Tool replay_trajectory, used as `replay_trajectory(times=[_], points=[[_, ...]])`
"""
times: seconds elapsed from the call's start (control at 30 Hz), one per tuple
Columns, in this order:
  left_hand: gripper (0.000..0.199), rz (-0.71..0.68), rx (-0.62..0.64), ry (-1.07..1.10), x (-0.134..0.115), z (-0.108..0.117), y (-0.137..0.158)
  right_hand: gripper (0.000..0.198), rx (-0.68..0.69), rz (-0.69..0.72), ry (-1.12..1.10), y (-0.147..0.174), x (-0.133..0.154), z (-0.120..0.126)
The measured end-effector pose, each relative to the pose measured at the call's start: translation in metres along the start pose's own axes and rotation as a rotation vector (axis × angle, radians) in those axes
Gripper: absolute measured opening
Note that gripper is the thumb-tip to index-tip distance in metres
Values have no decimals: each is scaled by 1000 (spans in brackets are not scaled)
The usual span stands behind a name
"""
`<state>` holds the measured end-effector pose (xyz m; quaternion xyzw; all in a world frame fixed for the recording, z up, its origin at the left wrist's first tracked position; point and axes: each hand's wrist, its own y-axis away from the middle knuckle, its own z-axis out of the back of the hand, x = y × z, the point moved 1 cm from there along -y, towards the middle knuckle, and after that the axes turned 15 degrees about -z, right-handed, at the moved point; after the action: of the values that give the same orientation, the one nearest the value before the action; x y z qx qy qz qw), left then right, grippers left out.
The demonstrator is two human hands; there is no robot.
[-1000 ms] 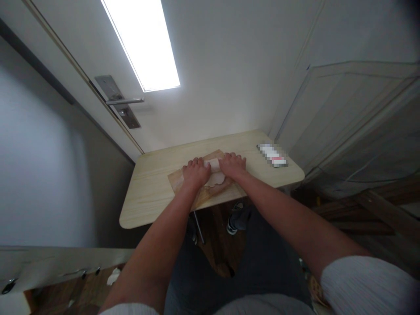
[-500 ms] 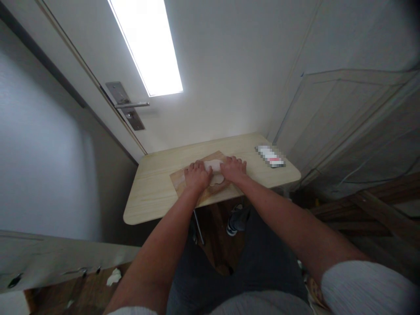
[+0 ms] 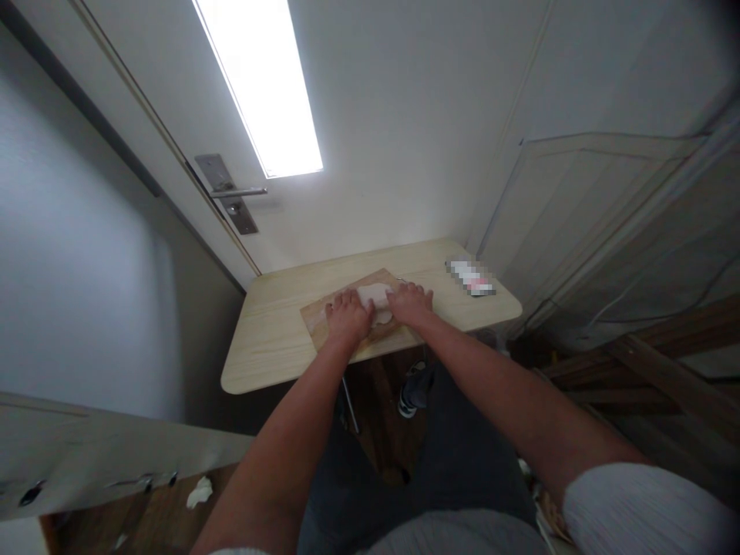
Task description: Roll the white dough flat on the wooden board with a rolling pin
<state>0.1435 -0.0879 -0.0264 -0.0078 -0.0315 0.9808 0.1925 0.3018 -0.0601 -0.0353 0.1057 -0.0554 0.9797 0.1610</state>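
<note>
A flat piece of pale dough [image 3: 382, 317] lies on a wooden board [image 3: 314, 317], partly covered by my hands. My left hand [image 3: 348, 314] rests over its left side, fingers curled forward and thumb pointing inward. Over the right side, my right hand [image 3: 411, 303] is held the same way. Both hands seem to close over a pale rolling pin [image 3: 378, 299] that crosses the dough between my thumbs; most of it is hidden under the palms and blends with the dough.
The board lies on a light wooden table [image 3: 266, 339] against a white door with a metal handle [image 3: 240, 192]. A blurred-out flat item [image 3: 471, 277] lies at the table's right end. Dark wooden beams [image 3: 653, 370] stand at the right. Crumpled white paper [image 3: 200, 492] lies on the floor.
The view has shifted slightly. Both hands stay on the dough in nearly the same position, and the board has hardly moved.
</note>
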Motion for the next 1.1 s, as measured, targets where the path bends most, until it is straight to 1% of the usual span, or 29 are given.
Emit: replay_trajectory(times=[0.1,0.17,0.27,0.4,0.57,0.77,1.1], points=[[61,20,-126,2,3,-2,-5,54,-4,18,12,-4,2,0],[60,30,-164,0,4,-3,-10,54,-7,23,15,-8,4,-1],[60,48,-187,-3,7,-5,-17,55,-19,21,15,-15,7,-4],[59,59,-185,9,11,-5,-25,54,-30,-1,7,-25,13,-8],[60,66,-148,18,17,-5,-38,51,-38,-2,-23,-36,20,-9],[60,93,-116,34,26,-7,-53,50,6,-4,-27,-50,26,-10],[59,71,-60,45,37,-5,-71,49,46,12,-31,-72,34,-14]])
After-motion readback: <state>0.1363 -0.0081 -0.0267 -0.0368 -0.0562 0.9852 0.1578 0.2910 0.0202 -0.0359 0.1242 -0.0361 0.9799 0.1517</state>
